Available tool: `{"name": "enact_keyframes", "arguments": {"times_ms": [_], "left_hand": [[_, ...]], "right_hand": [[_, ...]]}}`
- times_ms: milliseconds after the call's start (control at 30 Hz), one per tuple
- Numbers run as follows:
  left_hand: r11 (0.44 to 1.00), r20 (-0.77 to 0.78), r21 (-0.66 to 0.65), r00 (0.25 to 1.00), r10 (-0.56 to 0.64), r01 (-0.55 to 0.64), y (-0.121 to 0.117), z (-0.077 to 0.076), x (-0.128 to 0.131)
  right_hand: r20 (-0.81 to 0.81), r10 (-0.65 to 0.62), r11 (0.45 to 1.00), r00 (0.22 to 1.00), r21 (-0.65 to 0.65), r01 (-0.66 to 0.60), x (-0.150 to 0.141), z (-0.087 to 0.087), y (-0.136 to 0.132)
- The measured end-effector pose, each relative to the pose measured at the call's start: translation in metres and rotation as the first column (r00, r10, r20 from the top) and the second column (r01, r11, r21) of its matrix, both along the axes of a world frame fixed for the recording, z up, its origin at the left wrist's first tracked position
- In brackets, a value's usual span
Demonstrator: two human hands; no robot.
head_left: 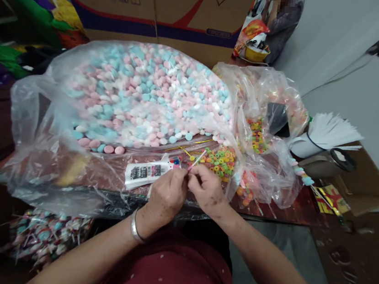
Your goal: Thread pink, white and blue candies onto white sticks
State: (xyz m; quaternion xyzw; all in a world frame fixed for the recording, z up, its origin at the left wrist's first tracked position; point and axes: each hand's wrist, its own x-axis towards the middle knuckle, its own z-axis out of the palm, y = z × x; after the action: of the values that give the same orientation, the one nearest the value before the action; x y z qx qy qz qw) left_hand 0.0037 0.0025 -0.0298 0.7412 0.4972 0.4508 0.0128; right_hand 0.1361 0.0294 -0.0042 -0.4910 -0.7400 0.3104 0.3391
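Note:
Close together at the table's front edge, my left hand (168,191) and my right hand (207,189) meet with fingers pinched. A thin white stick (197,158) rises tilted from between them. Its lower end is hidden by the fingers. Just left of my left hand lies a stack of printed white packets (144,173). Small ring-shaped candies (221,160) in orange, green and yellow are spread behind my right hand. Farther back, a large clear bag (29,94) holds pink, blue and white round candies (148,86).
Right of the rings is another clear bag (279,171). A bundle of white sticks (329,131) stands beside a grey mug (325,164). A large cardboard box (175,34) blocks the back. Wrapped candy sticks (46,239) fill a box at lower left. Another person (286,25) is behind.

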Motion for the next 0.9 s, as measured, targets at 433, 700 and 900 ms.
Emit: {"name": "enact_keyframes", "arguments": {"times_ms": [433, 700, 900], "left_hand": [[0.724, 0.902, -0.4, 0.381, 0.203, 0.561, -0.006, 0.05, -0.016], [0.342, 0.806, -0.559, 0.592, 0.011, 0.755, -0.022, 0.051, -0.049], [0.618, 0.883, -0.468, 0.314, 0.348, 0.631, -0.031, 0.04, -0.025]], "right_hand": [[-0.189, 0.224, 0.961, 0.956, 0.206, -0.184, -0.007, 0.02, -0.027], [0.001, 0.099, 0.898, 0.995, 0.43, -0.09, -0.005, 0.007, -0.019], [-0.073, 0.266, 0.936, 0.961, 0.259, -0.239, -0.034, -0.009, -0.041]]}}
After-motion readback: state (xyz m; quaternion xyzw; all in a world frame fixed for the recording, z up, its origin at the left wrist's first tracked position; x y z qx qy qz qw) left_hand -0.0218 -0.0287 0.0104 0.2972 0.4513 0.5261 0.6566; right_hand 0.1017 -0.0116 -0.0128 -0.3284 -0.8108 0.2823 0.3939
